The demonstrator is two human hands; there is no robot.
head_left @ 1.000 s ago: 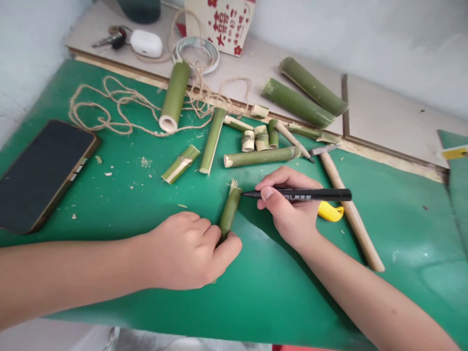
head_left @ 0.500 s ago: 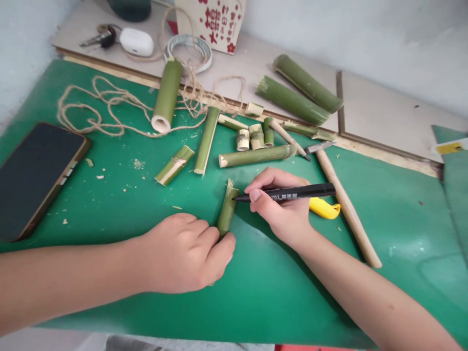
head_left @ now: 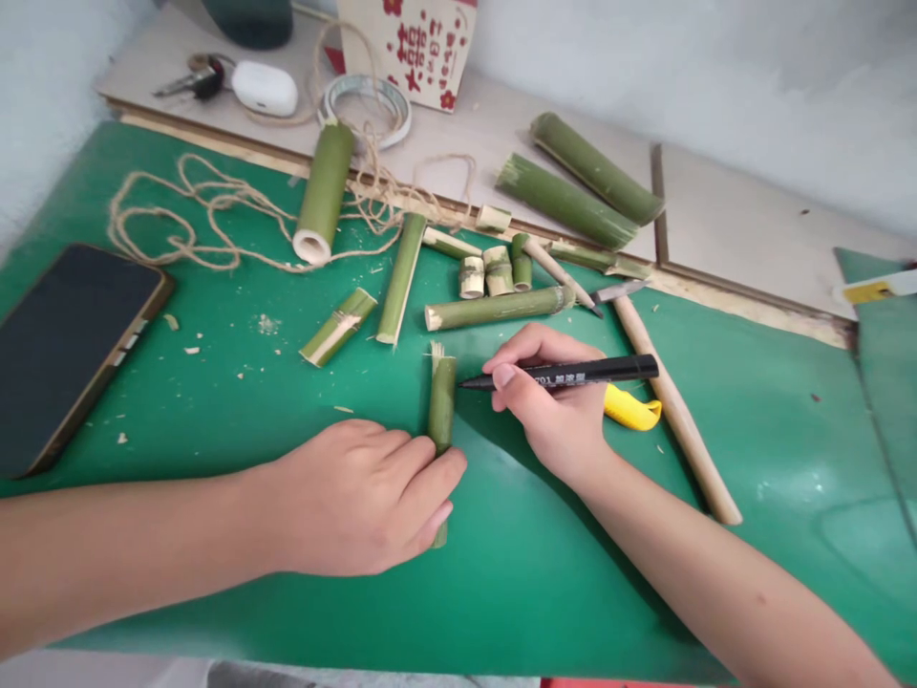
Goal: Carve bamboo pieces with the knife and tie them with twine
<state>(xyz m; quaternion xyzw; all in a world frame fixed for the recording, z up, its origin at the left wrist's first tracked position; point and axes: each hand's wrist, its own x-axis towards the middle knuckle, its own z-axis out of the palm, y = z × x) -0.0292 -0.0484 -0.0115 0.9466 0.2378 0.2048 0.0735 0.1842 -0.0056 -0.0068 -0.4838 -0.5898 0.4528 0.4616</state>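
Note:
My left hand [head_left: 373, 497] is closed round a short green bamboo piece [head_left: 442, 397] with a frayed upper end, lying on the green mat [head_left: 559, 592]. Fingers cover its middle; the lower end pokes out beneath them. In my right hand [head_left: 555, 411] is a black marker [head_left: 587, 371], its tip pointing left, close to the bamboo's right side but slightly apart from it. Behind the right hand, a yellow-handled object [head_left: 631, 408] is partly hidden. A hammer with a wooden handle [head_left: 677, 411] lies just to the right.
Several cut bamboo pieces [head_left: 498, 308] lie beyond my hands, with twine [head_left: 236, 196] at the back left. A phone [head_left: 78, 344] rests at the left. On the rear ledge are split bamboo lengths [head_left: 569, 201], a tape roll [head_left: 369, 107], a white case [head_left: 265, 88] and keys [head_left: 193, 78].
My left hand has turned the bamboo piece more upright in view, its frayed end swinging left. The marker tip, earlier at the bamboo's edge, now has a small gap from it.

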